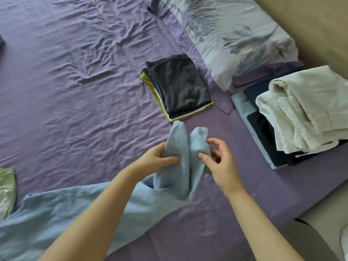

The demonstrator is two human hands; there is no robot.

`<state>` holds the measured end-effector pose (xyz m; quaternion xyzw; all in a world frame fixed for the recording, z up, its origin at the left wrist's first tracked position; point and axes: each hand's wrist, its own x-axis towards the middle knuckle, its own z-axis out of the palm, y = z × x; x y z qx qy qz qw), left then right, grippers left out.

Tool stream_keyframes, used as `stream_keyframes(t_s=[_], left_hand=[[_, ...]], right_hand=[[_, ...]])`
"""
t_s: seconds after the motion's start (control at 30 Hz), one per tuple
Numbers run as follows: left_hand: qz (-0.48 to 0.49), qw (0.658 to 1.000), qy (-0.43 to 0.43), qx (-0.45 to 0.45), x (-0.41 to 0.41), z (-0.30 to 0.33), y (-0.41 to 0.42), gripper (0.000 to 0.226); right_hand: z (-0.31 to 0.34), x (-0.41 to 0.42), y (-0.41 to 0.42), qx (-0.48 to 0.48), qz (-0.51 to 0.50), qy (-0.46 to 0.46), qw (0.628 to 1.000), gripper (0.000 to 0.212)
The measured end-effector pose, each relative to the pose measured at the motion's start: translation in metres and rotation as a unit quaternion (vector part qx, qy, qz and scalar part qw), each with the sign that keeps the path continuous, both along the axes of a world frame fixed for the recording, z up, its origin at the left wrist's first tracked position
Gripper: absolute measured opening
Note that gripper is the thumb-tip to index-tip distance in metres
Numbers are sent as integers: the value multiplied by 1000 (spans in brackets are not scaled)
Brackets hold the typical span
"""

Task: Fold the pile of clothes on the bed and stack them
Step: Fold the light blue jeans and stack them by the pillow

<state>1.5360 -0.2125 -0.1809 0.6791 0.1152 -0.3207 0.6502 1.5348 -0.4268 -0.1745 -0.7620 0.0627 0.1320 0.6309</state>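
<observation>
The left hand [159,157] grips a raised fold of the light blue garment [75,210], thumb laid across the front of the cloth and fingers curled behind it. Just beside it at 3 o'clock, the right hand [220,161] pinches a second raised fold of the same garment between thumb and forefinger, the other fingers loosely bent and spread; its grip is narrow. The two folds stand up side by side like twin peaks, touching along their inner edges, with their tips pointing toward 12 o'clock.

From the hands the garment drops to the purple bedsheet [75,81] and trails away toward 8 o'clock, lying flat and creased under the left forearm and running off the lower left edge of the view.

At 12 o'clock from the hands, near the fold tips but apart from them, sits a small folded stack [178,85] with a dark grey piece on top and white and olive-green layers showing at its edges. At 2 o'clock lies a floral pillow [235,38]. At 3 o'clock, well apart, a second stack [301,110] holds a cream-white folded piece over navy and pale blue ones. At 9 o'clock, at the left edge, a pale green cloth [6,187] lies unfolded.
</observation>
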Motion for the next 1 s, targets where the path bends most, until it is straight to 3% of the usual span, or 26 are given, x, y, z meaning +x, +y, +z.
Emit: stream_keyframes(t_s=[0.1, 0.2, 0.33, 0.47, 0.57, 0.63, 0.7, 0.73, 0.87, 1.0], left_hand=[[-25, 999, -33, 7, 40, 20, -24, 28], [-17, 989, -99, 110, 69, 19, -56, 3], [10, 980, -104, 169, 75, 2, -73, 17], [52, 975, -74, 204, 58, -3, -60, 30], [65, 964, -52, 253, 39, 3, -33, 32], [32, 943, -50, 327, 21, 9, -9, 28], [1, 925, -58, 375, -3, 15, 17, 18], [-2, 928, -48, 370, -17, 18, 31, 6], [15, 938, -5, 346, -75, 22, 85, 25], [-10, 930, 31, 366, -128, 12, 134, 9]], right_hand=[[14, 10, -12, -15, -36, -47, 998, 32], [4, 16, -27, -46, -112, -25, 992, 16], [-22, 9, -40, -17, -200, 88, 976, 11], [-34, -6, -28, 46, -218, 158, 962, 8], [-32, -20, -8, 66, -181, 157, 969, 30], [-31, -34, 10, 28, -136, 150, 979, 58], [-30, -51, 31, -14, -97, 141, 985, 70], [-29, -61, 44, -26, -77, 137, 987, 69], [-27, -100, 101, -53, 41, 124, 990, 40], [-35, -133, 147, -109, 176, 80, 975, 32]])
